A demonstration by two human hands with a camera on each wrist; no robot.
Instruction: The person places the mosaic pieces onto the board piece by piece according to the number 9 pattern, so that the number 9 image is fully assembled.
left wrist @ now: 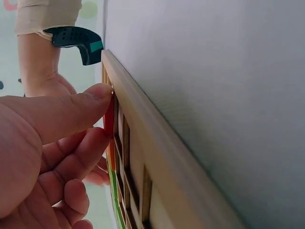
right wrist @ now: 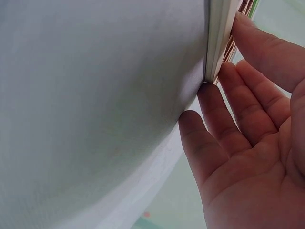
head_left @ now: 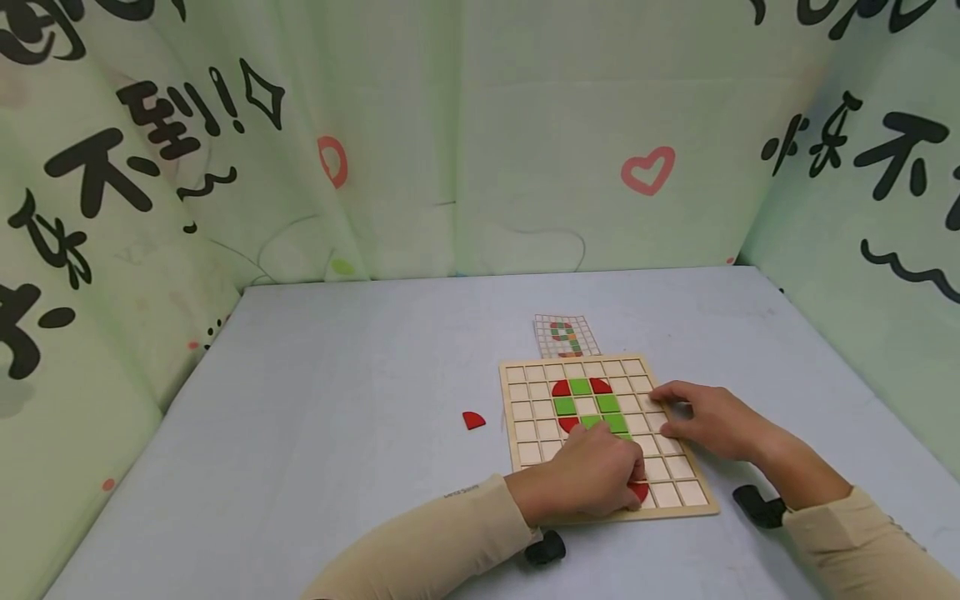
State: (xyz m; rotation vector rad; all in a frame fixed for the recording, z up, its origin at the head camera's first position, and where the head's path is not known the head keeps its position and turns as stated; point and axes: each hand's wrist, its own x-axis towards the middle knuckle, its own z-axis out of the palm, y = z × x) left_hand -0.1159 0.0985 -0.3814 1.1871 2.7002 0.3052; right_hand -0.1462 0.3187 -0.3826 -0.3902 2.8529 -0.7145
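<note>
A wooden grid board (head_left: 702,483) lies on the table, with red quarter-round tiles and square green tiles (head_left: 608,404) set in some cells. My left hand (head_left: 588,468) reaches over its lower part. Thumb and finger pinch a red quarter-round tile (head_left: 640,490) at a near-row cell; the left wrist view shows this red tile (left wrist: 109,117) between them. That hand hides several cells. Along the board's right edge rests my right hand (head_left: 712,421), thumb on the frame and fingers loosely extended; in the right wrist view its fingertips touch the frame (right wrist: 219,40) and the table.
One loose red quarter-round tile (head_left: 474,420) lies on the table left of the board. Behind the board is a printed pattern card (head_left: 567,332), partly covered by it. A pale curtain (head_left: 525,167) with black writing surrounds the table (head_left: 360,375). Black wrist mounts (head_left: 757,506) hang by the sleeves.
</note>
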